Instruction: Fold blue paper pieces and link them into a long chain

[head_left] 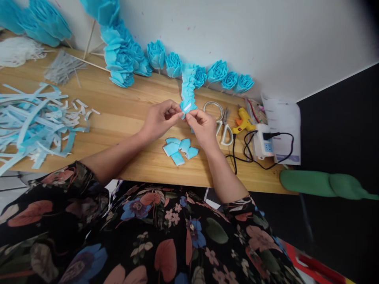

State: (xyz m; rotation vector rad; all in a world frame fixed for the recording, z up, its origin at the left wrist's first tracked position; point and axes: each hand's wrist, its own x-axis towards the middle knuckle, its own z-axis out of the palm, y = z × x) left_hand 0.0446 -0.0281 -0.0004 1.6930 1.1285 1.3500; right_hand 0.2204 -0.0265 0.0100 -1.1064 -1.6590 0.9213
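Over the middle of the table, both hands meet at a light-blue petal piece [187, 107] with a white strip on it. My left hand [163, 117] pinches its left edge between thumb and fingers. From the right, my right hand [204, 125] pinches the lower right edge. Just beyond the fingertips, a row of overlapping blue petals [188, 81] reaches toward the wall; whether the held piece touches it I cannot tell. Closer to my body lie several loose blue petal pieces [178, 150]. Right of my right hand are scissors [226, 128] with white handles and a roll of tape [213, 109].
Finished blue flowers [217, 71] stand along the wall. A yellow glue gun [244, 120] and a white power strip [263, 142] with a black cord lie right, near a green bottle-like object [319, 184]. Cut strips [32, 122] and thin grey sticks [63, 68] cover the left.
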